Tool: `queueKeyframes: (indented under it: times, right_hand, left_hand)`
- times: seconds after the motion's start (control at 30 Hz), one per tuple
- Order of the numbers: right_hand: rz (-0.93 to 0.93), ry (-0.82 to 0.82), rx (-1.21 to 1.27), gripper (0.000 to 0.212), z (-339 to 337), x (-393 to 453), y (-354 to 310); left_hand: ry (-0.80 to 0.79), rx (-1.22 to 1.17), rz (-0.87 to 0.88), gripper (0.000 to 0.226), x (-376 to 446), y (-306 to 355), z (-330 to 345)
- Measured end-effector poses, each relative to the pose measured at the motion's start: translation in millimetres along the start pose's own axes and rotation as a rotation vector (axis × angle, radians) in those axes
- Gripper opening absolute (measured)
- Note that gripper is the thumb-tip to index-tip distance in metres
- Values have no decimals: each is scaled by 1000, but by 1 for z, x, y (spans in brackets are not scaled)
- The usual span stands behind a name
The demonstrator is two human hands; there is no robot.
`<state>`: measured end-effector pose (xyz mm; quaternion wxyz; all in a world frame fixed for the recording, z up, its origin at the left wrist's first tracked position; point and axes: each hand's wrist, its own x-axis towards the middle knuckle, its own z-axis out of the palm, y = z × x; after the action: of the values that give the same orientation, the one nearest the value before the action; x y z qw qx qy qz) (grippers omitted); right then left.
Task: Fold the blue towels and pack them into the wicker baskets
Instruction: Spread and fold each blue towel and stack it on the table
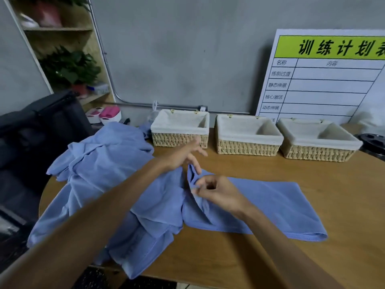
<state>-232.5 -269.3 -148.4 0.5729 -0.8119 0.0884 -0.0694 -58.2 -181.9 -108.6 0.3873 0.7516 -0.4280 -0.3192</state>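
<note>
Head view, right hand [216, 192] pinching soft blue towel [270, 207]

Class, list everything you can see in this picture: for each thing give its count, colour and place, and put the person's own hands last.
wicker baskets: three, straw with cream liners, in a row at the table's far edge, nothing visible inside.
spread towel: one, blue, flat on the table, right of centre.
towel pile: count unclear, blue, heaped on the table's left side.
table: one, wood-brown.
chart board: one, white with green header, leaning on the wall, right.
shelf: one, pale wood, far left, holding green plants.
left hand: above the towels, fingers relaxed.
right hand: pinches the spread towel's left edge.
</note>
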Motion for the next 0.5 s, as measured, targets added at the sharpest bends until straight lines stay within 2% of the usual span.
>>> queueKeyframes:
  times: [0.03,0.1,0.13,0.2,0.27,0.33,0.43,0.5]
  right_hand:
    - [11,-31,1,20,4,-1,3]
    - [15,-30,14,38,3,-6,5]
    - [-2,24,18,40,-2,-8,5]
    - [-66,207,-24,31,-21,-15,10]
    - [-97,386,-221,24,-47,-23,29]
    - [-72,402,-514,36,-72,-36,54]
    - [75,222,-856,86,-105,-63,91]
    - [171,142,-964,98,-126,-79,105]
  left_hand:
    - [15,85,-5,74,-2,-8,5]
    - [80,259,24,70,-3,-21,15]
    - [142,363,59,68,-2,-25,19]
    - [295,525,159,56,0,-30,31]
    - [378,539,235,35,-3,-23,52]
    - [323,547,227,31,-8,-11,82]
    - [93,656,79,56,-5,-2,132]
    - [11,771,14,66,10,-3,159]
